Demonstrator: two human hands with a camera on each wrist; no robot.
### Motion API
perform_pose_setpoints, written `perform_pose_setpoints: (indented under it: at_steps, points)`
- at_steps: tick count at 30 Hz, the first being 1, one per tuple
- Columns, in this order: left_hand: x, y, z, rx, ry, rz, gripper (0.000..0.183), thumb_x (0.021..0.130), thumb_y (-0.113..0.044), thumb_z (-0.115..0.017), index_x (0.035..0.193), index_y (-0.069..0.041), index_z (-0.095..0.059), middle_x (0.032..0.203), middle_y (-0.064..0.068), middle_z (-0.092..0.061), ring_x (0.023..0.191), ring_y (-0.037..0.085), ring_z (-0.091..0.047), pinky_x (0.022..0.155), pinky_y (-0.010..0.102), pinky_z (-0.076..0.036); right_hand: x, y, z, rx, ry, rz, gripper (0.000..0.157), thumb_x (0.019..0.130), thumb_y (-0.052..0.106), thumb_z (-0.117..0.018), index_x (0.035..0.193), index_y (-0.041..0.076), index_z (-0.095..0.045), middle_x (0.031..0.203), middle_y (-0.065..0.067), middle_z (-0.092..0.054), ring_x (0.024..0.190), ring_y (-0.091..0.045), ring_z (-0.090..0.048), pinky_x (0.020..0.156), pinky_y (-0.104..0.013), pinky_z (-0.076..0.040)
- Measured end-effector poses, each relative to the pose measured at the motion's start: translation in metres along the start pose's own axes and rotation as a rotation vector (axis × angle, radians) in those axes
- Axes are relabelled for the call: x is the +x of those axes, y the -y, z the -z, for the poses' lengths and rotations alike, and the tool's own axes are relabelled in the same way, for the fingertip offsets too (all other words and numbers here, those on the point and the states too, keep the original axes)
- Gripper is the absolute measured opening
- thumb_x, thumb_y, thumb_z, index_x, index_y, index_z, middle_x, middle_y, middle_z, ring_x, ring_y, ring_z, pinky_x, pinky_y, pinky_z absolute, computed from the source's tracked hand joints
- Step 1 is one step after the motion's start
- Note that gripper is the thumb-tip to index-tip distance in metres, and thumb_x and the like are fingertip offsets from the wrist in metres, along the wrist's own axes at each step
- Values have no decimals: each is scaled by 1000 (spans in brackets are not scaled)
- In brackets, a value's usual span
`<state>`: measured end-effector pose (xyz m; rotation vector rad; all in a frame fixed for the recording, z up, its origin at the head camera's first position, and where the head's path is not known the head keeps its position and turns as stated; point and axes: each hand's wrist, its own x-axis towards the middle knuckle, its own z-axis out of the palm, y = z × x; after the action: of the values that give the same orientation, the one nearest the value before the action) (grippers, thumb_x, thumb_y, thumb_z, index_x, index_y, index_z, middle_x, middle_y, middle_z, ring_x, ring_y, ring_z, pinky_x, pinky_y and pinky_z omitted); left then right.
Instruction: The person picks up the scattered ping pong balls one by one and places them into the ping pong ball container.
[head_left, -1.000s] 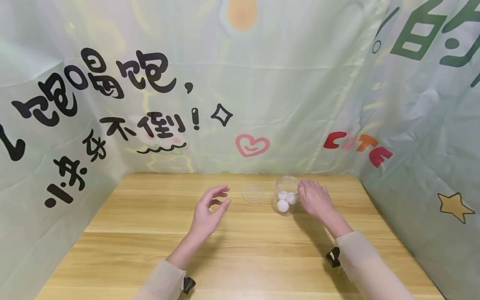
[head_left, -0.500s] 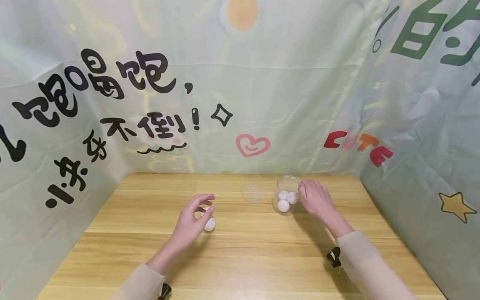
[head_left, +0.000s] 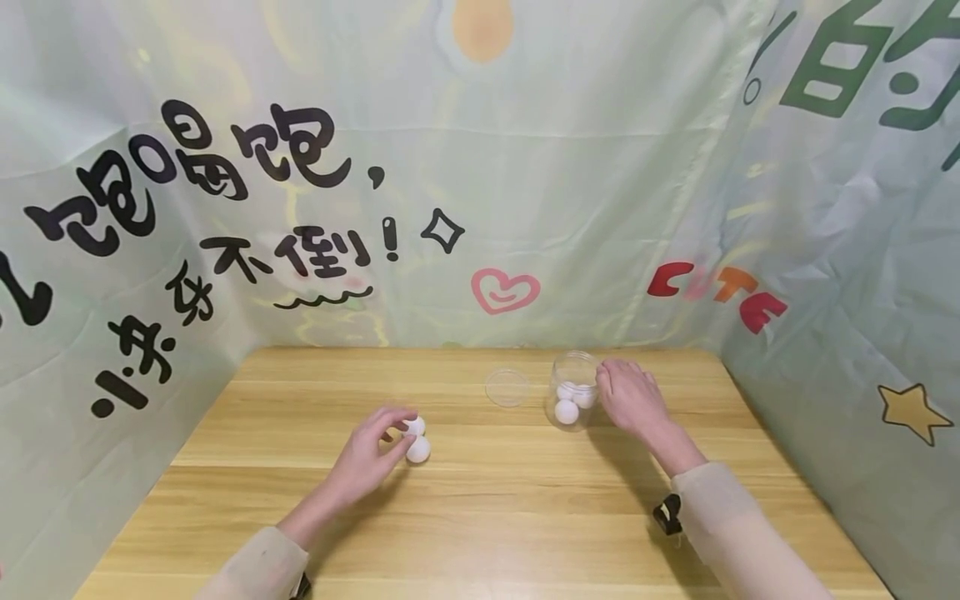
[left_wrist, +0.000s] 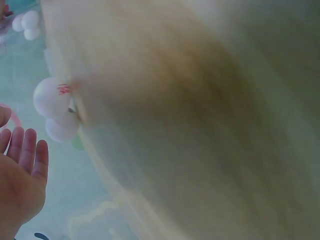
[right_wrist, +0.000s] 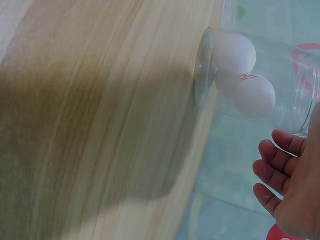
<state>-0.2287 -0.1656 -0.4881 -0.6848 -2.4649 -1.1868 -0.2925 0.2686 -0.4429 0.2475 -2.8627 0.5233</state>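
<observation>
Two white table tennis balls, the nearer one [head_left: 418, 450] and the farther one [head_left: 415, 426], sit side by side left of the table's middle. My left hand [head_left: 363, 462] is beside them, thumb and fingertips around the farther ball's left side. In the left wrist view, the left fingers [left_wrist: 29, 152] look extended, with a gap to the balls [left_wrist: 51, 98]. My right hand [head_left: 632, 398] holds the rim of a clear open jar [head_left: 576, 367] from the right. Inside the jar lie three more balls [right_wrist: 254, 96], one with red print showing.
A clear round lid [head_left: 507, 388] lies flat on the wooden table [head_left: 495, 517], left of the jar. A printed cloth [head_left: 570, 192] hangs behind the table and along both sides.
My left hand has moved left and toward me, away from the lid, uncovering the two balls on the table. The right hand has stayed at the jar.
</observation>
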Motion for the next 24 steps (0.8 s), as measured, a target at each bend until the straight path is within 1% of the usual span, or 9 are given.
perform_pose_setpoints:
  at_steps: [3,6,10,18,24]
  points:
    - [-3,5,-1,30,27,1,37,90,-3,-80,126,-4,-69,122,5,-69,103,25,-68,83,41,-61,0,0,-1,-2,0,2,44,113,29,-20,94,9,-55,110,-19,-65,109,-42,-56,85,-58,-44]
    - [-5,8,-2,46,47,14,38,89,-4,-81,125,-6,-70,121,4,-70,103,25,-68,84,40,-60,0,0,-1,-3,1,3,45,113,30,-19,94,9,-55,110,-19,-65,109,-42,-56,84,-57,-44]
    - [-5,8,-4,56,65,34,37,88,-6,-83,122,-9,-72,120,1,-70,103,22,-68,86,38,-60,0,0,-1,0,1,3,44,113,29,-20,95,9,-55,112,-20,-65,110,-43,-56,86,-58,-44]
    - [-5,7,-5,54,107,61,33,86,-7,-84,116,-15,-73,122,-2,-70,107,18,-67,86,37,-60,0,1,0,3,-1,-2,43,113,28,-21,93,10,-54,107,-17,-64,108,-42,-56,85,-57,-44]
    - [-7,6,-5,45,162,100,33,86,-10,-85,116,-17,-72,123,-5,-69,109,17,-66,91,37,-58,0,1,1,4,1,-4,43,113,28,-21,92,10,-54,107,-17,-64,109,-42,-56,84,-57,-43]
